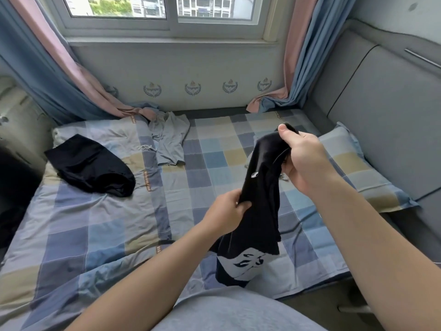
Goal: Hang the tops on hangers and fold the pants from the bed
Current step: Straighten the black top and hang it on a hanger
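I hold a black top with a white printed band near its hem up over the checked bed. My right hand grips its upper end, thumb on top. My left hand pinches the fabric lower down at its left edge. A thin dark wire, maybe part of a hanger, shows by my right palm; I cannot tell for sure. A black garment lies bunched at the bed's left. Grey shorts with a drawstring lie spread near the far edge.
A checked pillow lies at the bed's right side against a grey padded headboard. Blue and pink curtains hang down onto both far corners under the window. A pale cabinet stands at the left.
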Demonstrator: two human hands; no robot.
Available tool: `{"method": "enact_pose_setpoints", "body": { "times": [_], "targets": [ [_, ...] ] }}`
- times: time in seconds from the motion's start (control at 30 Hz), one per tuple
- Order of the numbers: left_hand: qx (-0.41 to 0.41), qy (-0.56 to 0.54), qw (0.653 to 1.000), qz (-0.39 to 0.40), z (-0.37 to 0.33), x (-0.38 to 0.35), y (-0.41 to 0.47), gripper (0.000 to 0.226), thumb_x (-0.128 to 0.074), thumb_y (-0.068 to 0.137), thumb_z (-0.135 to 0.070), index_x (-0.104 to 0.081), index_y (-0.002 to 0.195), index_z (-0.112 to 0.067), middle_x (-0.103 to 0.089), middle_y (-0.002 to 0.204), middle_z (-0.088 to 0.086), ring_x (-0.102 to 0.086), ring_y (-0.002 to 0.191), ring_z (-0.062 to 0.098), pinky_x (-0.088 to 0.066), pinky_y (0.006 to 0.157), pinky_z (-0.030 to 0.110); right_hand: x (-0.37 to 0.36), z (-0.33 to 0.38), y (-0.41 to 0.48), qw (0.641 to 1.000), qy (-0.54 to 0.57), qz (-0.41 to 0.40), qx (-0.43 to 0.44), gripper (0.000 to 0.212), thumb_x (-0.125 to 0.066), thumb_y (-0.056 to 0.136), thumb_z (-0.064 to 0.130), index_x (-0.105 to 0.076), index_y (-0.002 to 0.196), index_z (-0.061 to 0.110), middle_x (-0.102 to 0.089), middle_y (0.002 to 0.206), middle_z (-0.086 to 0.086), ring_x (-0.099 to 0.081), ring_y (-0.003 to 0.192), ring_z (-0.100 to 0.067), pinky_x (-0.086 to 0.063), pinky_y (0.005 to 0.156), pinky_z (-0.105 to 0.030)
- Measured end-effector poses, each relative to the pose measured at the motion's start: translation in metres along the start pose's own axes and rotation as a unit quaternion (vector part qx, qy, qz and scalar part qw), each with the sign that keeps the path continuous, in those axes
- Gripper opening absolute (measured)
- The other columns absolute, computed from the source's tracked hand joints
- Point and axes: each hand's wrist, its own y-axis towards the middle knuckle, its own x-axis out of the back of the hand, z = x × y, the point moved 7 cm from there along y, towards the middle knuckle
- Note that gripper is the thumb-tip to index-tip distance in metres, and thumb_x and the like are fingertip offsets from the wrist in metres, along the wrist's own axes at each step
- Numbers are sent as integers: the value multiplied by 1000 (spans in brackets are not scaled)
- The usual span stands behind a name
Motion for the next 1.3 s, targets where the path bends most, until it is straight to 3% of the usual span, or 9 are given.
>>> {"method": "enact_pose_setpoints", "body": {
  "times": [0.27,0.43,0.57,0.67,0.8,0.97,1.07,1.2,1.3],
  "targets": [
    [-7,-86,992,-92,3,22,1,27,-45,104,-33,-67,90,-23,-72,85,2,-66,82,24,-51,74,49,42,-3,12,997,-57,-47,10,25,-51,104,31,-65,98,10,-72,96,-9,-69,91,-23,-58,79,-37],
    [-20,-155,979,-132,-16,48,0,32,-47,98,-40,-68,85,-19,-67,76,8,-59,71,21,-50,66,51,46,-24,17,985,-168,-18,-21,43,-54,101,35,-51,141,19,-57,135,4,-53,124,-13,-42,106,-37],
    [-25,-215,966,-143,-32,72,-5,33,-50,93,-43,-69,83,-19,-62,76,12,-58,71,28,-50,65,57,31,-41,1,977,-213,16,8,13,-57,101,21,-65,111,20,-68,108,6,-64,99,-10,-50,81,-24],
    [-16,-253,955,-154,-38,87,-7,40,-52,100,-36,-60,97,3,-60,87,17,-58,80,34,-48,73,69,12,-64,-14,975,-207,76,0,11,-57,101,15,-68,99,16,-76,95,2,-73,86,-15,-54,75,-28],
    [1,-297,941,-164,-50,98,-12,40,-49,106,-27,-50,106,12,-56,92,16,-60,84,41,-52,78,61,-18,-97,-33,956,-236,174,-11,3,-65,96,20,-67,98,20,-75,98,2,-71,85,-9,-54,74,-23],
    [9,-404,906,-126,-74,87,-21,24,-47,107,-22,-61,104,-3,-72,98,17,-74,93,32,-63,72,43,-50,-136,-47,935,-284,209,-33,70,-76,72,58,-45,130,34,-57,118,26,-53,110,10,-44,90,-15],
    [8,-428,897,-106,-82,81,-21,20,-46,107,-19,-60,101,-6,-73,96,15,-74,93,29,-63,72,41,-55,-148,-41,944,-291,151,-36,74,-71,70,65,-45,132,35,-63,115,21,-59,105,3,-48,88,-20],
    [1,-435,894,-110,-79,88,-21,20,-45,108,-18,-57,103,-3,-71,100,20,-72,98,34,-61,82,47,-35,-148,-25,941,-332,55,12,6,-55,91,28,-55,85,28,-63,78,3,-60,76,-22,-47,65,-36],
    [-11,-440,890,-119,-73,95,-21,22,-45,108,-19,-59,98,-5,-72,102,20,-72,100,34,-61,81,45,-10,-163,-16,915,-402,43,2,29,-51,96,22,-47,67,27,-55,62,1,-53,63,-27,-38,55,-36]
  ]
}}
